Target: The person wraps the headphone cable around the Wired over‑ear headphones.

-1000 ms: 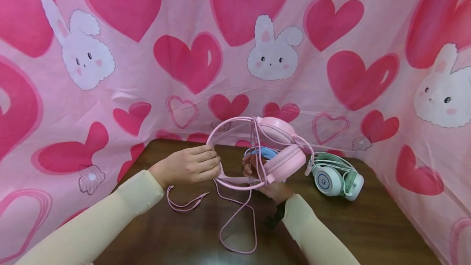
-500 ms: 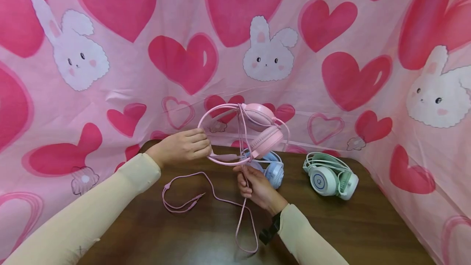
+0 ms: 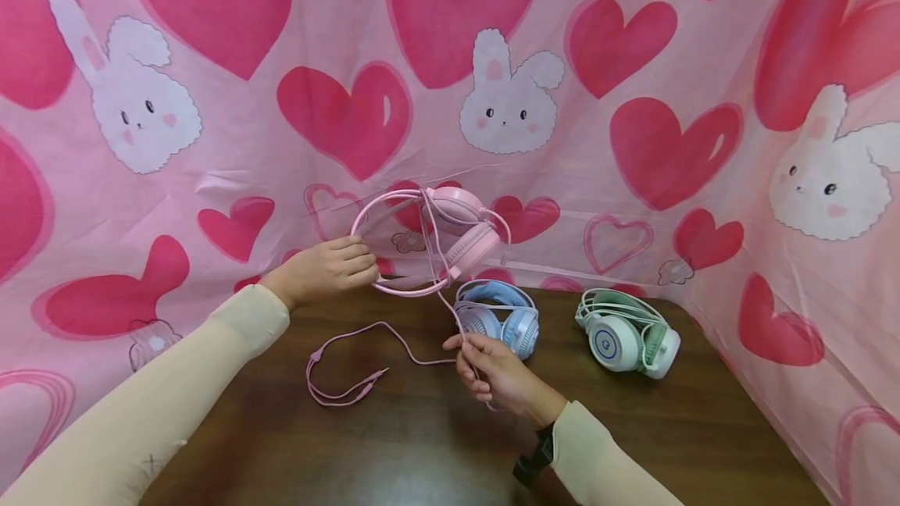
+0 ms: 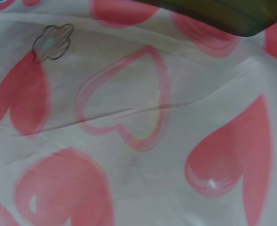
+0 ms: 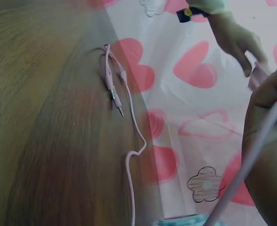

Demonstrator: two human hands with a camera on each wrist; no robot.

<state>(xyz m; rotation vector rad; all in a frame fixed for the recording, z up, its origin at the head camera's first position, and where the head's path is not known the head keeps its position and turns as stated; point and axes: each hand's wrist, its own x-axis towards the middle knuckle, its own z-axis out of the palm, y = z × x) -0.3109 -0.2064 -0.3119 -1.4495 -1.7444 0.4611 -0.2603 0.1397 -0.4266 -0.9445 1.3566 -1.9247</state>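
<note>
My left hand [image 3: 326, 268] grips the headband of a pair of pink headphones [image 3: 473, 250], held in the air above the table's far side. The ear cups point right, and strands of pink cable cross the headband's opening. Below them, my right hand [image 3: 502, 373] pinches the pink cable [image 3: 453, 311] between thumb and fingers. Part of that cable lies on the table to the left, ending in split plugs [image 5: 110, 84] in the right wrist view. Neither hand shows in the left wrist view.
Blue headphones [image 3: 522, 328] rest on the table behind my right hand. White and green headphones [image 3: 622, 343] lie farther right. The dark wooden table [image 3: 394, 451] is backed by a pink cloth [image 3: 436, 131] printed with hearts and rabbits.
The pink headphones have moved left and up with my left hand. My right hand has come out from behind them, then slid down along the cable, which now stretches between both hands.
</note>
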